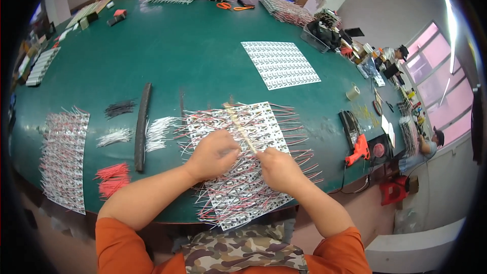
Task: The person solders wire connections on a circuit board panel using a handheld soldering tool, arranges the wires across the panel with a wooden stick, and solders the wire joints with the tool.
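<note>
A white panel of small circuit boards (pixel 253 122) with many red and white wire leads lies on the green table (pixel 193 56) right in front of me. A thin pale stick-like strip (pixel 237 122) lies slanted across the panel. My left hand (pixel 213 153) rests curled on the panel at the strip's near end. Just to its right, my right hand (pixel 278 168) pinches the strip's lower end. Both forearms enter from the lower edge in orange sleeves.
Left of the panel lie a long black bar (pixel 142 124), bundles of white wires (pixel 158 133), black wires (pixel 119 108), red wires (pixel 112 178) and another wired panel (pixel 63 160). A bare board panel (pixel 280 64) lies farther back. An orange tool (pixel 359 150) sits right. Other people work around the table.
</note>
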`<state>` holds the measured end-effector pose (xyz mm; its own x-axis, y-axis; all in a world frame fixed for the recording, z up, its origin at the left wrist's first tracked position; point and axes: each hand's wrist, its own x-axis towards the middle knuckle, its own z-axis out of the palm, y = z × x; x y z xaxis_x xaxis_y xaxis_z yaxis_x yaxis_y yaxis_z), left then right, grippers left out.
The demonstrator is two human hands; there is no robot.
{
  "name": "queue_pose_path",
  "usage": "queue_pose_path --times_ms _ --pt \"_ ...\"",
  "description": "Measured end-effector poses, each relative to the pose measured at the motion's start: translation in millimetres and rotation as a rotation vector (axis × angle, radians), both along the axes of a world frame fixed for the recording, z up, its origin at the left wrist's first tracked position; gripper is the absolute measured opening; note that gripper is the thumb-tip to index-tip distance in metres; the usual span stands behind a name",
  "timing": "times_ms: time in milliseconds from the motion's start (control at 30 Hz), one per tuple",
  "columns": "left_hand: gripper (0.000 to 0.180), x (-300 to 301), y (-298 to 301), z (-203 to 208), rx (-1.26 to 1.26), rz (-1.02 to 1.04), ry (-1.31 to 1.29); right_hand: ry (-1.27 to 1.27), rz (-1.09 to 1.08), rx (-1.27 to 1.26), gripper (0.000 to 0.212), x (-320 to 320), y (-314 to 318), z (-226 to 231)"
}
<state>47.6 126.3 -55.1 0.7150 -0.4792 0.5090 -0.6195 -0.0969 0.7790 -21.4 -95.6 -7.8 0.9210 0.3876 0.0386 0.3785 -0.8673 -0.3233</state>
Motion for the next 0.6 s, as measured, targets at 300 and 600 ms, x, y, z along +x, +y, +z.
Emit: queue_pose_path --times_ms 300,600 --pt "0.010 -5.6 10.8 14.2 -0.078 0.076 -0.181 -0.307 -0.242 0.368 0.029 -89.5 -55.7 30.1" --pt "0.015 -15.1 -53.8 72.5 0.145 -0.032 -0.381 -0.291 -0.795 0.444 0.027 -95.5 -161.7 -4.6"
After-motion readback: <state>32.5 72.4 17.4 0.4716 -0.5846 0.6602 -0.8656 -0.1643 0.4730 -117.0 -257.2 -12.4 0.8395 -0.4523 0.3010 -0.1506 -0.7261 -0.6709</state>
